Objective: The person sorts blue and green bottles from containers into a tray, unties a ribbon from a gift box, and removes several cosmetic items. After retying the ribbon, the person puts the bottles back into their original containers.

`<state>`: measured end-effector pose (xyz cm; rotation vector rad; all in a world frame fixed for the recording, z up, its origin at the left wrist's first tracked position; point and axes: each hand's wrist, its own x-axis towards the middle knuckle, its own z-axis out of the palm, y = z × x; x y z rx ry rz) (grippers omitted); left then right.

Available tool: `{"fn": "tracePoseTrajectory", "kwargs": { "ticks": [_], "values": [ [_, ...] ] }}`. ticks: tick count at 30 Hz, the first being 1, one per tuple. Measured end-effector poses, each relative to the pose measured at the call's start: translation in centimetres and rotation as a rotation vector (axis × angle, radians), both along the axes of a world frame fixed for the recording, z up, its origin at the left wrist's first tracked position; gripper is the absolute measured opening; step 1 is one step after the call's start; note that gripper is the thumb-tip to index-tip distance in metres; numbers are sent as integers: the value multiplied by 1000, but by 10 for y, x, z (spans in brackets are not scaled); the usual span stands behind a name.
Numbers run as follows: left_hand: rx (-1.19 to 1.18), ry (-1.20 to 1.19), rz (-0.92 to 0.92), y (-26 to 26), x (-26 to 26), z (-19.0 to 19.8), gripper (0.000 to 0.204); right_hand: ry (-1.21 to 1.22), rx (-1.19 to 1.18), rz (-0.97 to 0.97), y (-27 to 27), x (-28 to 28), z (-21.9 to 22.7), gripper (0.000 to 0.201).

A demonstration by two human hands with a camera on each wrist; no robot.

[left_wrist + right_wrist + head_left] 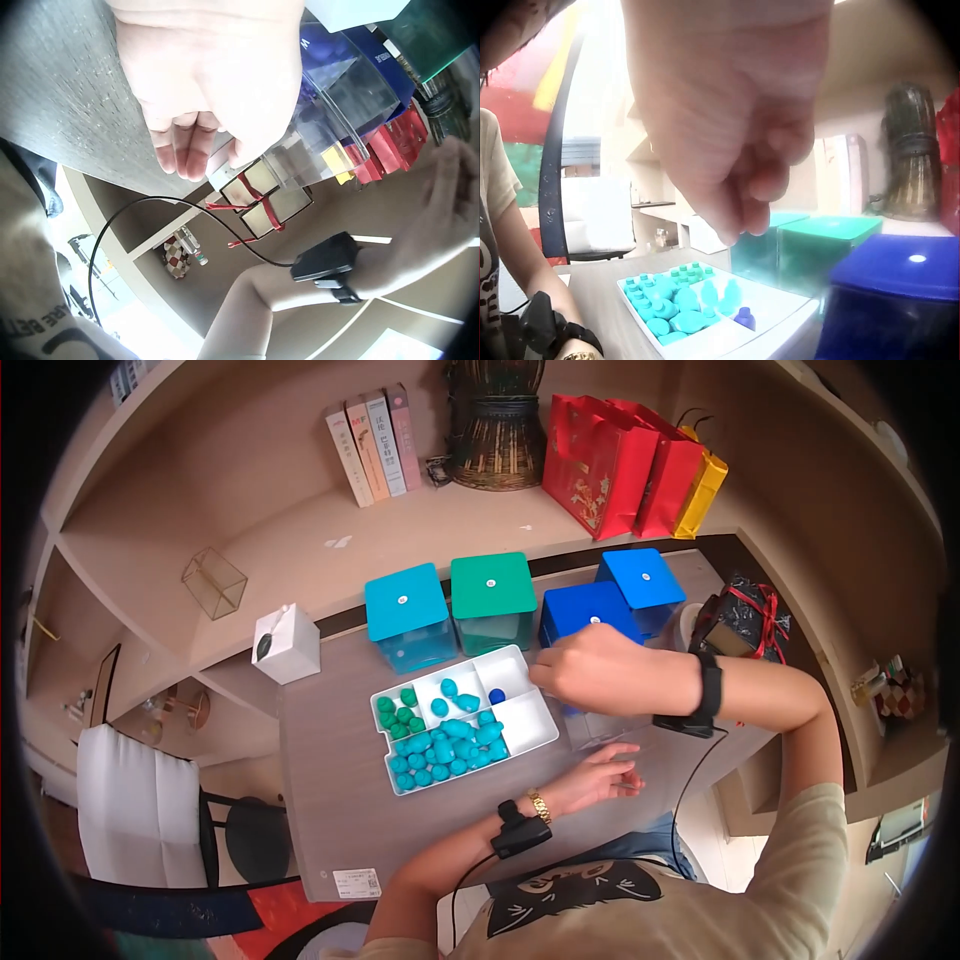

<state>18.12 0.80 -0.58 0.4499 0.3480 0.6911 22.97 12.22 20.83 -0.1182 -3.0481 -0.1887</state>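
Note:
My right hand [595, 670] hovers over the right end of a white compartment tray [530, 735], fingers curled downward. No object shows between its fingertips in the right wrist view. Under it a small dark blue bottle [745, 318] stands by itself in one compartment. Small turquoise bottles [455, 745] crowd the long front compartment, and several more lie in the back middle one. Little green bottles [403, 710] fill the back left compartment. My left hand [595, 778] is held near the table's front edge with relaxed, slightly bent fingers and nothing in it.
Lidded boxes in turquoise [410, 615], green [495, 600] and blue [640, 590] stand behind the tray. A clear plastic box [330, 135] is beside the left hand. A white cube [287, 645] and a ribboned black box [745, 620] flank them. Red bags [600, 470] stand on the shelf.

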Motion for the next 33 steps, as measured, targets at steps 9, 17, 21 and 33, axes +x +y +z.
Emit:
{"fn": "tracePoseTrajectory", "kwargs": {
  "ticks": [9, 17, 21, 33],
  "values": [
    [20, -40, -16, 4, 3, -10, 48, -204, -45, 48, 25, -83, -76, 12],
    [10, -12, -18, 4, 3, -6, 48, -212, -10, 73, 33, -94, -88, 8],
    [6, -17, -15, 4, 4, -6, 47, -180, -98, -2, 29, -87, -45, 9],
    [2, 2, -11, 3, 2, -4, 50, -44, -211, -193, -1, 40, 32, 16]
  ]
}}
